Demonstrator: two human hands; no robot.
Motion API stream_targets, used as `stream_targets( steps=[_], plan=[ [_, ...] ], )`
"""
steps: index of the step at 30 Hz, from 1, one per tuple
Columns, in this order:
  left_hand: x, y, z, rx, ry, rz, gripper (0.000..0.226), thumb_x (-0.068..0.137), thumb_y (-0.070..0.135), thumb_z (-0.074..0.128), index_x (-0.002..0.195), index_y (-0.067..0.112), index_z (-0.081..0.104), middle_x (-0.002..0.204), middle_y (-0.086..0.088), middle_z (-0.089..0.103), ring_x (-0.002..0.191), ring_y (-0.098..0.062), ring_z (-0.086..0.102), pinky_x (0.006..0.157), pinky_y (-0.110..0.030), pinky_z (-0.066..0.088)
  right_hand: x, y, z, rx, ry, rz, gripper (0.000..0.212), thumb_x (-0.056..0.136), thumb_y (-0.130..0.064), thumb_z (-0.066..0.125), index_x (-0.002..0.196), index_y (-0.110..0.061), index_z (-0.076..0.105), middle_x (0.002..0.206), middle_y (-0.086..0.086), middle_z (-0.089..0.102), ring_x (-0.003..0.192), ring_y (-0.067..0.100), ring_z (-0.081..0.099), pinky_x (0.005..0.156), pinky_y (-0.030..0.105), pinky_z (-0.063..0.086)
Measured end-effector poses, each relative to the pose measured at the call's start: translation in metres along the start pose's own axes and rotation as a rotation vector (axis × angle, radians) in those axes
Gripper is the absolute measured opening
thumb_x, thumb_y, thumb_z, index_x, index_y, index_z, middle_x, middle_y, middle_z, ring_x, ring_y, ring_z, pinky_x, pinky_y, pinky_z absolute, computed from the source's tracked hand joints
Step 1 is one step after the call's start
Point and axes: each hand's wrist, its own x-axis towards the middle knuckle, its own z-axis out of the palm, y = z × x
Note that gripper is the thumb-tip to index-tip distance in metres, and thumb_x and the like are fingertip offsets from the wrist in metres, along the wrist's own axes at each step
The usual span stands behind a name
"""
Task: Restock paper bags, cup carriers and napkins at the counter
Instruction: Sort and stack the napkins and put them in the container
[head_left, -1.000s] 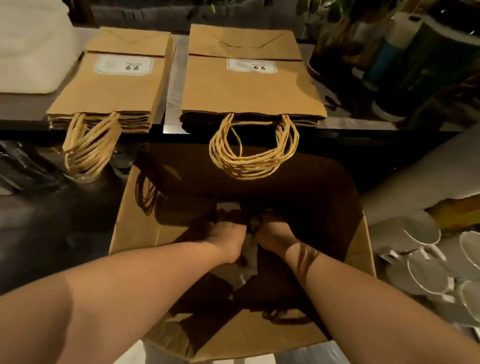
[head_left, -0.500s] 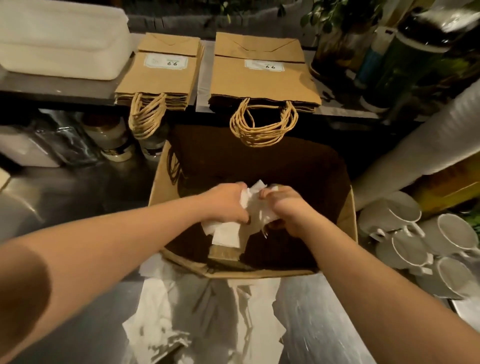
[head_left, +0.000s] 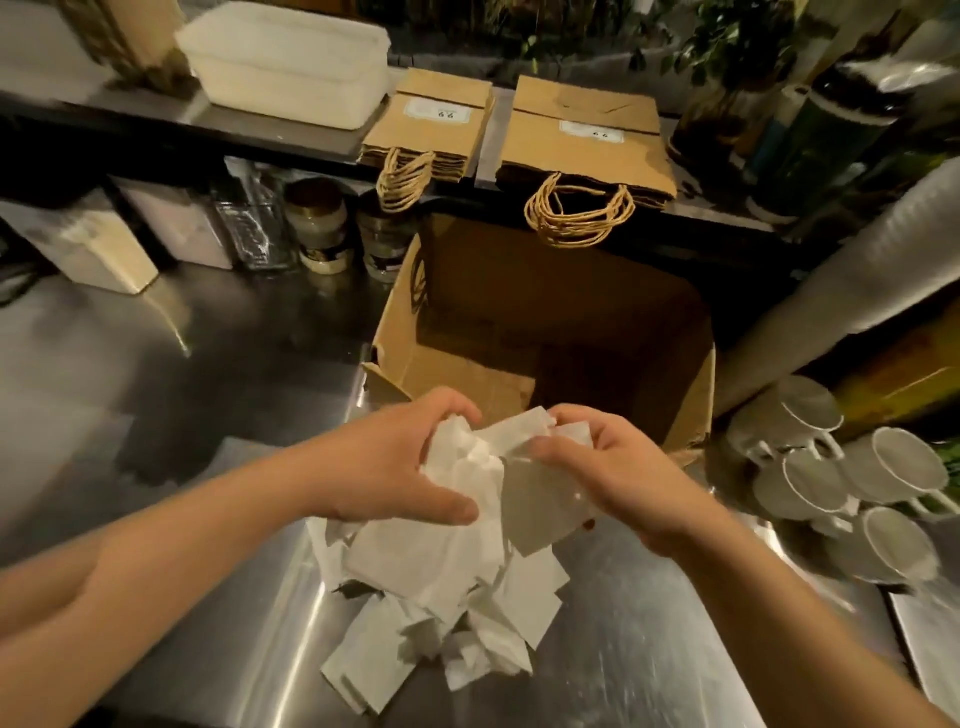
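Gripping a crumpled bunch of white napkins (head_left: 467, 467) at the centre of our view, we hold it just above the steel counter (head_left: 649, 623). Our left hand (head_left: 395, 467) has its fingers and thumb curled round the bunch from nine o'clock, and our right hand (head_left: 608, 467) pinches it from three o'clock. More loose napkins (head_left: 447, 613) lie heaped on the counter at six o'clock, right under the bunch. Just beyond our hands, at twelve o'clock, an open cardboard box (head_left: 545, 332) stands on the counter. Farther out at twelve, on a raised shelf (head_left: 156, 119), lie two flat stacks of brown paper bags: a narrower stack (head_left: 436, 124) at eleven o'clock and a wider stack (head_left: 582, 140) at one o'clock, their twisted handles hanging over the shelf edge. A white plastic tub (head_left: 291, 62) sits on the shelf at ten o'clock. White mugs (head_left: 852, 478) lie clustered at three o'clock, and glass jars (head_left: 317, 223) stand under the shelf at ten o'clock.
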Motion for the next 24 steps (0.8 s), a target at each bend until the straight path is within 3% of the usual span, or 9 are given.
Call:
stream_targets(
  steps=[4, 6, 8, 10, 12, 14, 18, 24],
  plan=[
    [0.009, -0.039, 0.038, 0.008, 0.053, -0.022, 0.063, 0.075, 0.056, 0.084, 0.121, 0.052, 0.041, 0.117, 0.026, 0.056, 0.106, -0.006, 0.061, 0.089, -0.03, 0.059, -0.011, 0.026, 0.022, -0.046, 0.044, 0.069, 0.011, 0.099, -0.035, 0.061, 0.102, -0.029, 0.069, 0.097, -0.014, 0.07, 0.086, 0.008, 0.07, 0.064, 0.023, 0.06],
    [0.023, -0.062, 0.058, 0.065, 0.168, -0.057, 0.073, 0.077, 0.065, 0.077, 0.135, 0.048, 0.037, 0.136, 0.023, 0.049, 0.125, -0.01, 0.052, 0.101, -0.036, 0.053, -0.006, 0.047, 0.036, -0.099, 0.101, 0.103, 0.013, 0.098, -0.037, 0.061, 0.107, -0.031, 0.068, 0.105, -0.012, 0.068, 0.09, 0.009, 0.068, 0.067, 0.025, 0.062],
    [0.034, -0.086, 0.077, 0.287, 0.311, -0.159, 0.088, 0.085, 0.075, 0.057, 0.154, 0.034, 0.022, 0.156, 0.01, 0.029, 0.145, -0.021, 0.03, 0.115, -0.045, 0.038, 0.004, 0.074, 0.049, -0.207, 0.141, 0.139, 0.021, 0.095, -0.041, 0.063, 0.114, -0.033, 0.066, 0.112, -0.01, 0.066, 0.094, 0.007, 0.065, 0.075, 0.029, 0.061],
    [0.039, -0.106, 0.097, 0.439, 0.386, -0.172, 0.086, 0.089, 0.077, 0.034, 0.158, 0.03, 0.012, 0.162, 0.002, 0.015, 0.152, -0.029, 0.014, 0.121, -0.05, 0.024, 0.013, 0.101, 0.061, -0.341, 0.127, 0.191, 0.036, 0.09, -0.048, 0.063, 0.123, -0.035, 0.063, 0.124, -0.005, 0.061, 0.107, 0.011, 0.06, 0.089, 0.034, 0.057],
    [0.039, -0.124, 0.114, 0.469, 0.305, -0.111, 0.079, 0.094, 0.074, 0.027, 0.16, 0.04, -0.002, 0.169, 0.001, -0.004, 0.157, -0.03, -0.011, 0.125, -0.057, 0.005, 0.017, 0.119, 0.074, -0.437, 0.09, 0.271, 0.049, 0.088, -0.052, 0.06, 0.133, -0.034, 0.057, 0.137, 0.001, 0.051, 0.126, 0.021, 0.049, 0.105, 0.037, 0.048],
    [0.039, -0.141, 0.127, 0.531, 0.173, -0.098, 0.077, 0.097, 0.071, 0.025, 0.161, 0.041, -0.006, 0.17, 0.005, -0.018, 0.153, -0.024, -0.027, 0.123, -0.06, -0.006, 0.019, 0.129, 0.086, -0.489, 0.07, 0.344, 0.053, 0.089, -0.054, 0.055, 0.137, -0.029, 0.055, 0.141, 0.007, 0.048, 0.135, 0.03, 0.04, 0.11, 0.041, 0.042],
    [0.043, -0.158, 0.135, 0.506, 0.085, -0.154, 0.087, 0.094, 0.074, 0.034, 0.162, 0.034, -0.001, 0.171, 0.003, -0.016, 0.156, -0.031, -0.018, 0.123, -0.065, 0.0, 0.019, 0.136, 0.105, -0.604, 0.14, 0.421, 0.055, 0.084, -0.056, 0.05, 0.129, -0.026, 0.058, 0.142, 0.012, 0.048, 0.129, 0.036, 0.041, 0.107, 0.046, 0.042],
    [0.049, -0.162, 0.124, 0.464, 0.221, -0.087, 0.104, 0.077, 0.089, 0.043, 0.16, 0.041, 0.004, 0.169, 0.007, 0.005, 0.155, -0.027, 0.0, 0.123, -0.062, 0.007, 0.008, 0.129, 0.116, -0.58, 0.363, 0.374, 0.066, 0.081, -0.064, 0.066, 0.132, -0.027, 0.048, 0.131, 0.004, 0.037, 0.128, 0.027, 0.035, 0.109, 0.044, 0.039]
  ],
)
